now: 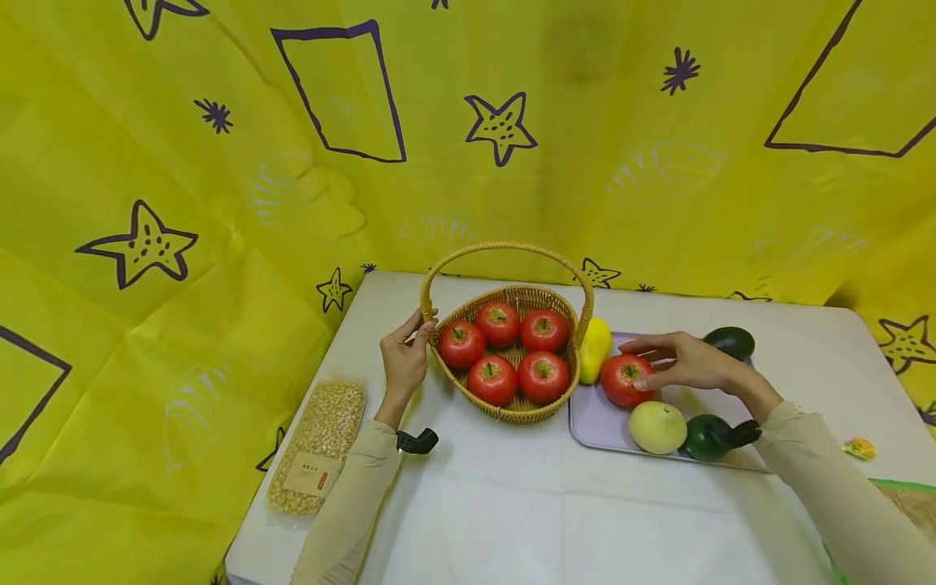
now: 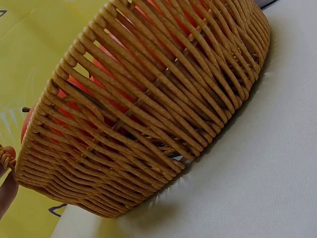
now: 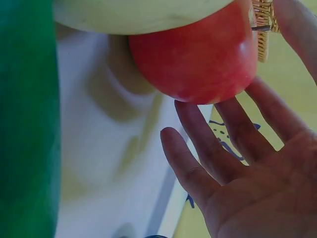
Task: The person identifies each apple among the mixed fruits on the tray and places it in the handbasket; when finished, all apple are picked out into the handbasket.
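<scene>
A wicker basket [image 1: 522,416] with a tall hoop handle holds several red apples [image 1: 543,331]. My left hand [image 1: 405,361] grips the foot of the handle at the basket's left side; in the left wrist view only a bit of finger [image 2: 7,191] shows beside the wicker. To the right, my right hand [image 1: 683,363] holds a red apple [image 1: 621,382] over the lilac tray [image 1: 600,435], thumb in front and fingertips behind. The right wrist view has this apple [image 3: 198,62] against the fingertips, with the little finger apart from it.
On the tray, near the apple, are a yellow mango-like fruit [image 1: 595,349], a pale round fruit [image 1: 658,428] and a green pepper-like vegetable [image 1: 705,437]. A dark green oval item [image 1: 731,343] lies behind the right hand. A bag of corn kernels [image 1: 322,439] lies at left.
</scene>
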The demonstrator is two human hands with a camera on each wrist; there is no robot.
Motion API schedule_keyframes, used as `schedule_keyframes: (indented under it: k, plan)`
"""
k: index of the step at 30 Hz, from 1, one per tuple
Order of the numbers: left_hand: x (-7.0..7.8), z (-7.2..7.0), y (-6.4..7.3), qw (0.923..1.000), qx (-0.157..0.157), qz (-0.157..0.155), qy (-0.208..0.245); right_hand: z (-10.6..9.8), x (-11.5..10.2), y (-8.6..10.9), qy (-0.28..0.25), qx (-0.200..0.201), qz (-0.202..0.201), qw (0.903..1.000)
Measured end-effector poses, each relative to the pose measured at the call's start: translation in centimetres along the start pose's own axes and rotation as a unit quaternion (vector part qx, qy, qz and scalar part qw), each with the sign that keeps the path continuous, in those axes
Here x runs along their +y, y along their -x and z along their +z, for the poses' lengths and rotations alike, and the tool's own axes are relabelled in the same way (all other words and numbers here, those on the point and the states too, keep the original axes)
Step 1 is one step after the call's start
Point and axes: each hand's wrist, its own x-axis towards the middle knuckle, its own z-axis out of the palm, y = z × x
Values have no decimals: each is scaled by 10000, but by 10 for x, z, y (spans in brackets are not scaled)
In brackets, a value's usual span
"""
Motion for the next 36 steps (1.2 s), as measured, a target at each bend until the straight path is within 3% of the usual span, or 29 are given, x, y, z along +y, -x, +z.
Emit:
schedule_keyframes:
  k: [14, 20, 26, 30, 36]
  plan:
    - [-1, -2, 1, 10000, -58, -1, 40, 0, 9, -10, -100, -296, 174, 9994]
    - [-2, -1, 0, 10000, -3, 7, -2, -4, 8, -8, -35, -240, 195, 9995]
    - [9, 2, 1, 10000, 34, 13, -48, -7, 7, -4, 292, 58, 258, 9992]
    - [16, 3, 1, 9999, 12, 21, -121, -7, 7, -6, 386, -20, 267, 9989]
    - [5, 1, 1, 10000, 14, -24, -85, -5, 7, -9, 377, -90, 379, 9985]
